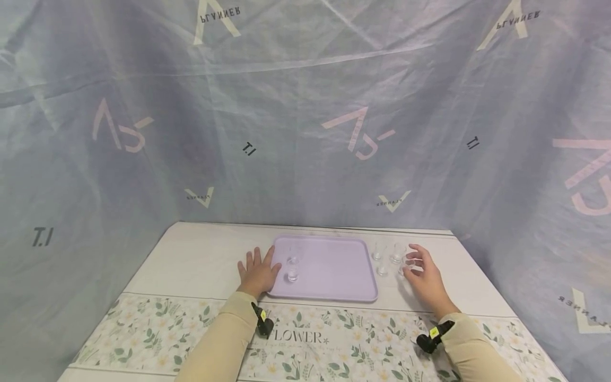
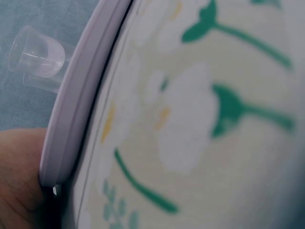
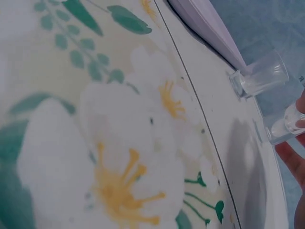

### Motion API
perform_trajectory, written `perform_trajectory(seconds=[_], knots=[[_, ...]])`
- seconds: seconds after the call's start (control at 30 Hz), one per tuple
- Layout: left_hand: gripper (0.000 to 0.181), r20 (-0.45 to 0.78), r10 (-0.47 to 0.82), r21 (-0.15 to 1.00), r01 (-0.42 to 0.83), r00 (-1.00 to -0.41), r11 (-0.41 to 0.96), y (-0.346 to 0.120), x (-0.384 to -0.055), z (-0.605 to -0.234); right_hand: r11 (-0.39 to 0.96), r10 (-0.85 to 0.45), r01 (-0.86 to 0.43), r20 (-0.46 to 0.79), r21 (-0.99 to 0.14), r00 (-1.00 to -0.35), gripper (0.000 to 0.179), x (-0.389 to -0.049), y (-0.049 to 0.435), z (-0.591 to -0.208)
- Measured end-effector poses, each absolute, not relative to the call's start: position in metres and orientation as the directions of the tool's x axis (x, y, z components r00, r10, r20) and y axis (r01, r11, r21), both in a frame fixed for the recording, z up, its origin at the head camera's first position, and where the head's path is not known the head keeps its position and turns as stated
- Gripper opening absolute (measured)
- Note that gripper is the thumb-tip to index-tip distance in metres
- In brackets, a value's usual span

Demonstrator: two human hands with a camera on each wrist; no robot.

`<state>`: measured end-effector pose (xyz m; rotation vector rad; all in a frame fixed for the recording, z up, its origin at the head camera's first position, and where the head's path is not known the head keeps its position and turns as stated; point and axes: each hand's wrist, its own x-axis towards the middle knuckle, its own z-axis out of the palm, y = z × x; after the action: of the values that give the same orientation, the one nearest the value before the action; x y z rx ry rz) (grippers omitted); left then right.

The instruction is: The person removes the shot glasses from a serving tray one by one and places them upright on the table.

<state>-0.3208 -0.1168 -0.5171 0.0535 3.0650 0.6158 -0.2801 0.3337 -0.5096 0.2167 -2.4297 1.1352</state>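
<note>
My left hand (image 1: 259, 274) lies with spread fingers against the left side of a lilac tray (image 1: 334, 270). On the tray near that hand stand a clear shot glass (image 1: 293, 274) and, behind it, another. In the left wrist view, part of the hand shows beside the tray rim (image 2: 71, 119), with a shot glass (image 2: 43, 52) beyond. Right of the tray, my right hand (image 1: 425, 276) curls thumb and fingers round a shot glass (image 3: 281, 128), which the fingers partly hide. Another shot glass (image 3: 262, 76) stands upright close to it in the right wrist view.
Between the tray and my right hand stand more clear glasses, among them a left one (image 1: 377, 252), a front one (image 1: 382, 269) and a back one (image 1: 397, 253). A floral cloth (image 1: 334, 339) covers the table's front. Grey-blue curtains (image 1: 296, 116) enclose the back and sides.
</note>
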Motion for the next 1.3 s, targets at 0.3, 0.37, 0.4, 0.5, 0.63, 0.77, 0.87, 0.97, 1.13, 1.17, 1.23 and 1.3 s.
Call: perform_trajectory(seconds=[0.3,0.37,0.4,0.5,0.63,0.77,0.87,0.97,1.13,1.17,1.23,1.3], knots=[[0.062,-0.002,0.039,0.38,0.035,-0.999,0.924,-0.116,-0.319,-0.517,0.647,0.052,-0.307,0.442,-0.698,-0.895,0.068,-0.284,0.333,-0.512],[0.062,-0.001,0.04,0.382,0.036,-0.999,0.924,-0.116,-0.32,-0.518,0.649,0.054,-0.3,0.436,-0.699,-0.898,0.068,-0.285,0.333,-0.512],[0.062,0.0,0.04,0.382,0.037,-0.999,0.923,-0.116,-0.32,-0.518,0.647,0.056,-0.298,0.433,-0.702,-0.899,0.068,-0.286,0.333,-0.513],[0.062,0.0,0.04,0.381,0.037,-0.999,0.924,-0.116,-0.32,-0.517,0.651,0.06,-0.287,0.425,-0.703,-0.903,0.068,-0.287,0.333,-0.514],[0.062,-0.003,0.036,0.384,0.032,-0.999,0.923,-0.115,-0.319,-0.515,0.649,0.062,-0.287,0.425,-0.704,-0.903,0.067,-0.287,0.334,-0.516],[0.062,-0.009,0.034,0.388,0.028,-0.999,0.921,-0.115,-0.319,-0.515,0.644,0.064,-0.285,0.421,-0.71,-0.905,0.067,-0.287,0.334,-0.518],[0.062,-0.012,0.033,0.392,0.026,-0.999,0.92,-0.115,-0.319,-0.515,0.643,0.06,-0.286,0.419,-0.711,-0.906,0.067,-0.286,0.335,-0.52],[0.063,-0.014,0.035,0.396,0.026,-0.999,0.918,-0.114,-0.318,-0.515,0.645,0.061,-0.286,0.421,-0.709,-0.905,0.066,-0.286,0.335,-0.522],[0.062,-0.001,0.035,0.384,0.032,-0.999,0.923,-0.114,-0.317,-0.514,0.653,0.06,-0.289,0.428,-0.7,-0.902,0.065,-0.287,0.336,-0.523],[0.062,0.0,0.035,0.381,0.032,-0.999,0.924,-0.114,-0.318,-0.514,0.655,0.056,-0.291,0.429,-0.697,-0.902,0.064,-0.287,0.336,-0.523],[0.061,0.001,0.034,0.374,0.032,-0.999,0.927,-0.115,-0.318,-0.514,0.657,0.053,-0.289,0.424,-0.697,-0.904,0.064,-0.288,0.336,-0.524],[0.061,-0.001,0.034,0.37,0.031,-0.999,0.928,-0.115,-0.319,-0.514,0.662,0.053,-0.282,0.419,-0.694,-0.906,0.064,-0.289,0.336,-0.523]])
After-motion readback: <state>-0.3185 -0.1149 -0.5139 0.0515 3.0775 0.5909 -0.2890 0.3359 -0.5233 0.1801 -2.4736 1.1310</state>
